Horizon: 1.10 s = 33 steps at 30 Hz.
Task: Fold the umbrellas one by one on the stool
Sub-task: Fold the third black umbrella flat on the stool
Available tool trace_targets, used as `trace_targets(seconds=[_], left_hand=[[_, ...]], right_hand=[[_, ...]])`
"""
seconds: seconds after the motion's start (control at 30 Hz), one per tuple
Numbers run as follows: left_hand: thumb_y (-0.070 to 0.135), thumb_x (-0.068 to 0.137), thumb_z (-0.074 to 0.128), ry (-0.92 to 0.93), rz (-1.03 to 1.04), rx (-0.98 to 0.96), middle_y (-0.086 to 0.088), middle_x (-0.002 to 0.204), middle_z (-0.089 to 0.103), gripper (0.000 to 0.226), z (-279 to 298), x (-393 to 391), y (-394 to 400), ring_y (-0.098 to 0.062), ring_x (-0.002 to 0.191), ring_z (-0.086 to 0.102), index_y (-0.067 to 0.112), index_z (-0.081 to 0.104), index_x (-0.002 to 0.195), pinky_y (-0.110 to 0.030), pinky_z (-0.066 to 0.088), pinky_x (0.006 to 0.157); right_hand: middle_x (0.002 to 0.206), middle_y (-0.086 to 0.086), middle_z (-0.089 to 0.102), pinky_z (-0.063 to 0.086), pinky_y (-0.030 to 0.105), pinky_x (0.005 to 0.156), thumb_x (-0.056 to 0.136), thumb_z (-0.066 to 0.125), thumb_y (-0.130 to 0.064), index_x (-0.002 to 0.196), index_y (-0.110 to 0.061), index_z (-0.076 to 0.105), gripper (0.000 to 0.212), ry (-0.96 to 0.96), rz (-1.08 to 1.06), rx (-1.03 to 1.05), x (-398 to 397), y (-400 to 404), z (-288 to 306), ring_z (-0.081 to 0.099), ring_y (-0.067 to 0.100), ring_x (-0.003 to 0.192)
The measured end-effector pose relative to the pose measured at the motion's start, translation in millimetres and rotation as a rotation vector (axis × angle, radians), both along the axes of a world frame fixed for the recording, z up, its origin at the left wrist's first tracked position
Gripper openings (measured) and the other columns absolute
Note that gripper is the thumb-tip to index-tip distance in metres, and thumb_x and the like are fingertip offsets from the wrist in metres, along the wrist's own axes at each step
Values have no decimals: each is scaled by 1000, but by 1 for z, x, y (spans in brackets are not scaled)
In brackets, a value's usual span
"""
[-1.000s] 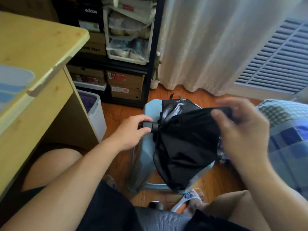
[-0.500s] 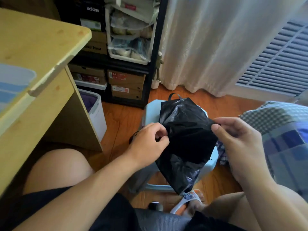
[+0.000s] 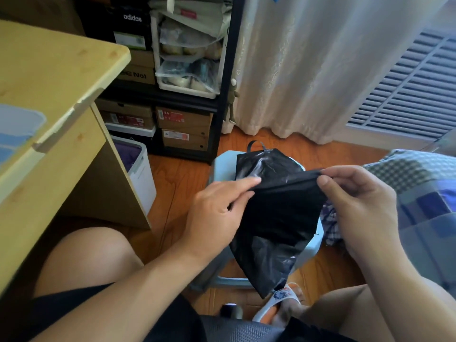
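head view looks down on a black umbrella [image 3: 276, 218] held in the air between the two hands, just above a pale blue stool [image 3: 223, 166] that stands on the wooden floor in front of the person's knees. the left hand [image 3: 217, 213] pinches a fold of the cloth at the umbrella's left side, thumb and forefinger closed on it, other fingers loosely curled; the right hand [image 3: 355, 201] pinches the same upper edge at its right end, so the fabric is stretched taut between them in a nearly level line. from that line the rest of the canopy hangs down and toward the person, tapering to a point near a slipper [image 3: 278, 299] on the floor (the handle and shaft are hidden, so the long axis can only be guessed as running from the strap [image 3: 254, 145] at the far end to that lower tip). both hands are about equally near, one at each side. the next fold probably calls for laying this stretched panel round the bundle, across that axis.
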<state>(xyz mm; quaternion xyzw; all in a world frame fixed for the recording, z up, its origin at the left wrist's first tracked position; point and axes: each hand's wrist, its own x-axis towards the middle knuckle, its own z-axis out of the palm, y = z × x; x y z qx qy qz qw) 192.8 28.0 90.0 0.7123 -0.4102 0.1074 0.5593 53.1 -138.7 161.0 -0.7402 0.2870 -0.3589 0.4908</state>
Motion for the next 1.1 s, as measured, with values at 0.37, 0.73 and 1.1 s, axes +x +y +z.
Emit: trace_targets(seconds=[0.37, 0.73, 1.1], left_hand=[[13, 90, 75, 318, 31, -83, 16, 96, 74, 25, 11, 3, 9, -11, 97, 71, 23, 72, 113, -20, 55, 87], [14, 86, 81, 443, -227, 122, 17, 104, 72, 25, 12, 19, -2, 1, 107, 64, 28, 74, 105, -10, 44, 94], [11, 87, 79, 577, -208, -2, 7, 87, 77, 7, 9, 25, -3, -10, 87, 72, 16, 79, 91, -24, 56, 84]], right_hand=[[86, -4, 75, 60, 27, 79, 84, 78, 1, 108, -20, 75, 32, 101, 210, -73, 4, -16, 12, 72, 14, 79], [83, -3, 64, 57, 36, 84, 82, 82, -6, 96, -27, 76, 25, 119, 181, -133, 5, -23, 10, 64, 11, 81], [83, 5, 77, 59, 25, 70, 85, 75, -10, 88, -10, 76, 3, 193, 397, -26, 21, -38, 7, 75, 17, 76]])
